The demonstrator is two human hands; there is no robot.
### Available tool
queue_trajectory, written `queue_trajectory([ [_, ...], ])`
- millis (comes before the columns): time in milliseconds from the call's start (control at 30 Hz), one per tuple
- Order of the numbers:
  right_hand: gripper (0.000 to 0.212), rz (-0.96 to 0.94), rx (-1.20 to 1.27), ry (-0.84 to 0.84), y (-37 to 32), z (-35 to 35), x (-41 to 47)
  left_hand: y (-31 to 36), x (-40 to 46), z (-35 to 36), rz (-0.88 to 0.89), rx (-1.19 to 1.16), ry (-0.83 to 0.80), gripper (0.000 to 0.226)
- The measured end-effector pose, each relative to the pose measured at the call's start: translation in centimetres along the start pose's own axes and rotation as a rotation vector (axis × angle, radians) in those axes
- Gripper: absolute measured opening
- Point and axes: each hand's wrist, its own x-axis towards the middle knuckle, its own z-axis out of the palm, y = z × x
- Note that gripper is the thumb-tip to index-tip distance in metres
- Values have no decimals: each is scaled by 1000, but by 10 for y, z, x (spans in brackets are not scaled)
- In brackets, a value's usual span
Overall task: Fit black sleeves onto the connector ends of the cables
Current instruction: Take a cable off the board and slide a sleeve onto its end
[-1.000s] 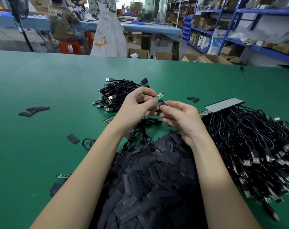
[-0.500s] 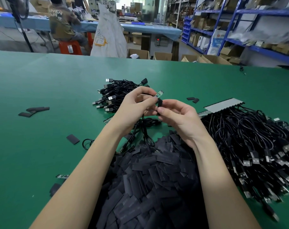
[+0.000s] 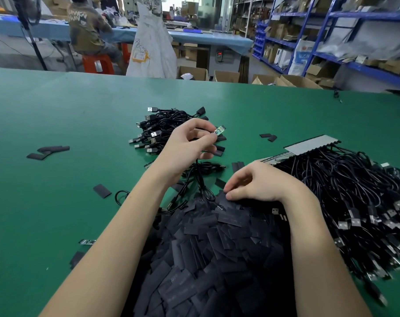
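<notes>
Two bare hands work over a green table (image 3: 57,202). Three heaps lie on it: a large near pile of flat black sleeves (image 3: 206,259), too many to count; a far pile of coiled black cables with silver USB plugs (image 3: 158,131); and a big right-hand mass of black cables (image 3: 354,202), its far edge touching one flat grey card (image 3: 309,145).

Loose black sleeve pieces lie scattered: a small cluster at far left (image 3: 48,152), one single piece (image 3: 102,191) near the left forearm, and two pieces (image 3: 268,136) beyond the hands to the right. One small green circuit strip (image 3: 87,241) lies at near left.

The left hand (image 3: 185,149) is raised, thumb and forefinger pinched tight on the small green circuit-board connector end (image 3: 219,130) of one black cable (image 3: 199,177), which hangs down from the hand to the table. The board end sticks out bare past the fingertips, toward the far right.

The right hand (image 3: 258,181) rests low on the far edge of the sleeve pile, fingers curled downward with the tips touching the sleeves; I cannot tell whether a sleeve is actually pinched between them.

In the background sit one person on a red stool (image 3: 98,64), one white sack (image 3: 152,53) and blue shelving (image 3: 331,42).
</notes>
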Motion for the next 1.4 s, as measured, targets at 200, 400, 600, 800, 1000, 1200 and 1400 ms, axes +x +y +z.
queue_trajectory([
  [200,8,-11,-30,-18,-2,2,-2,0,0,0,-2,-6,1,10],
  [400,13,-75,38,174,3,-2,-2,1,0,-1,-4,-12,1,10],
  [600,10,-64,373,201,3,-1,-4,0,0,-1,-13,-5,-7,10],
  [800,13,-110,592,204,3,-4,-7,0,0,0,-22,-7,13,11],
  [1000,25,-123,230,195,2,-1,-4,1,-1,0,-32,8,8,9],
  [1200,13,-5,-29,55,-4,11,4,1,0,-1,-34,10,3,9],
  [1400,18,-78,-39,132,-7,21,11,-1,0,-2,-26,13,-1,9],
])
